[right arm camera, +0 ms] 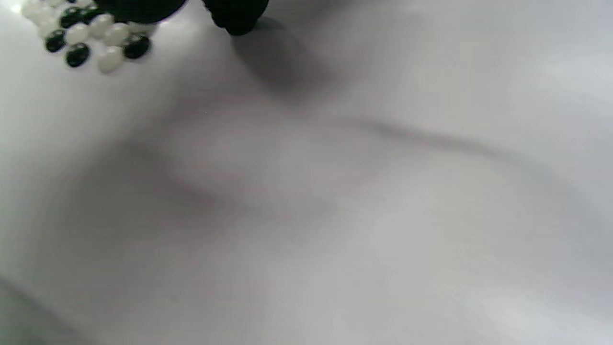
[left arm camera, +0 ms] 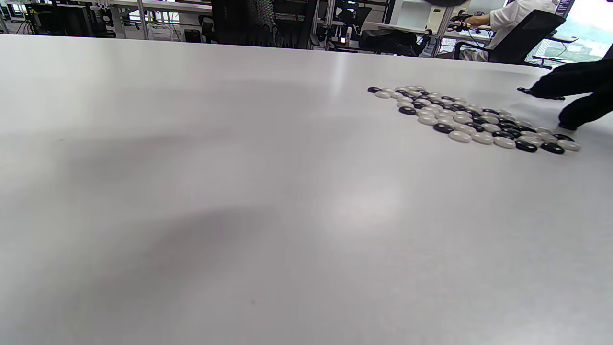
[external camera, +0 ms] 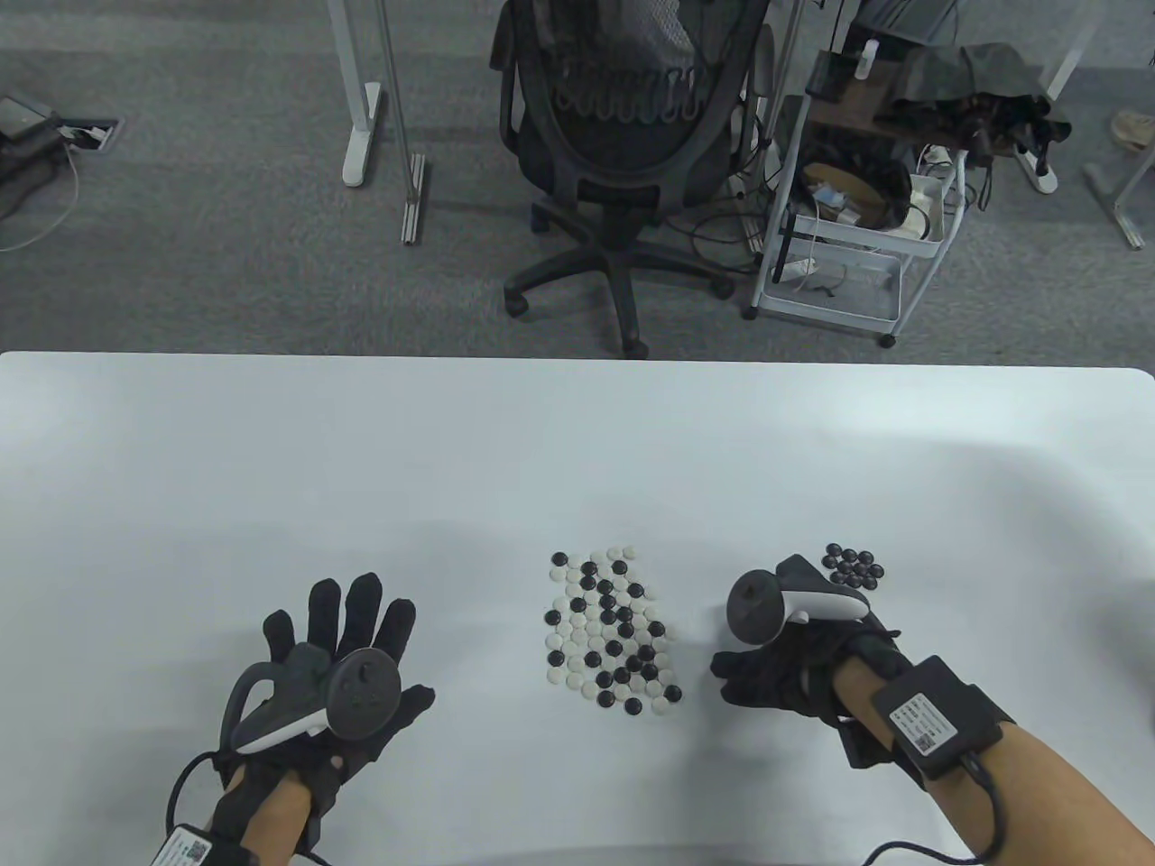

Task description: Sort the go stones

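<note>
**An office or lab workroom**

Grey carpet covers the floor beyond the white table [external camera: 577,433]. At top centre stands a mesh office chair [external camera: 623,135]; to its right, a white cart [external camera: 848,225] with cables and gear. Desk legs [external camera: 365,99] rise at upper left.

Your right hand [external camera: 780,667] turns its fingers down under the tracker [external camera: 785,609], so in the table view you cannot tell whether they pinch a stone. In the right wrist view, only two dark fingertips [right arm camera: 234,14] show, cut off by the top edge, and the whole picture is blurred. There the mixed stones [right arm camera: 91,38] are cropped at the top left corner. In the left wrist view, your left hand does not appear, and your right hand [left arm camera: 574,91] is cut by the right edge. The tabletop [external camera: 271,469] runs past both side edges.
</note>
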